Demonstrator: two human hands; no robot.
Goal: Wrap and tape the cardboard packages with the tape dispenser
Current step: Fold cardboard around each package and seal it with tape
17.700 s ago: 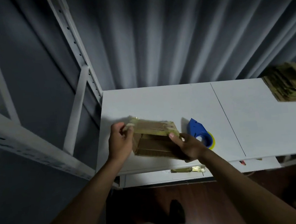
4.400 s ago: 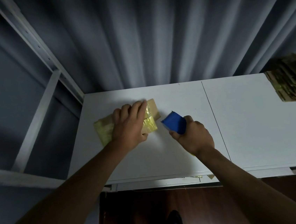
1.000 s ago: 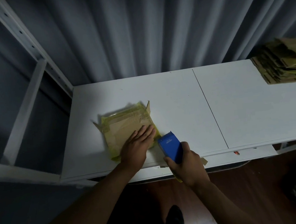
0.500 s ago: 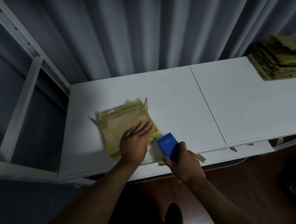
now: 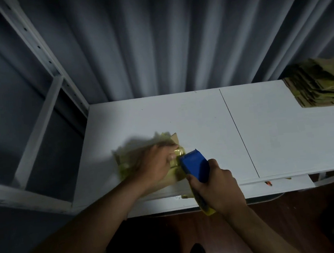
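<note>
White metal shelving upright (image 5: pixel 36 47), left of the table (image 5: pixel 202 122). Flat cardboard package (image 5: pixel 128 161), glossy yellow tape, blurred, on the smooth white table's near-left part; left hand (image 5: pixel 155 164) atop, finger pose unclear. Right hand (image 5: pixel 215 187) wrapped round blue plastic tape dispenser (image 5: pixel 195 164), serrated edge touching the package. Cardboard stack (image 5: pixel 320 87) far right; grey pleated curtain (image 5: pixel 163 38) behind.

Left hand (image 5: pixel 153 165) lies palm-down, motion-blurred (finger pose unclear). Right hand (image 5: pixel 216 189) is clenched, fingers (image 5: pixel 226 176) curled; both forearms extend forward.

Glossy-taped cardboard package (image 5: pixel 176 141), seemingly plastic dispenser (image 5: pixel 196 165), matt shelf (image 5: pixel 202 122)
</note>
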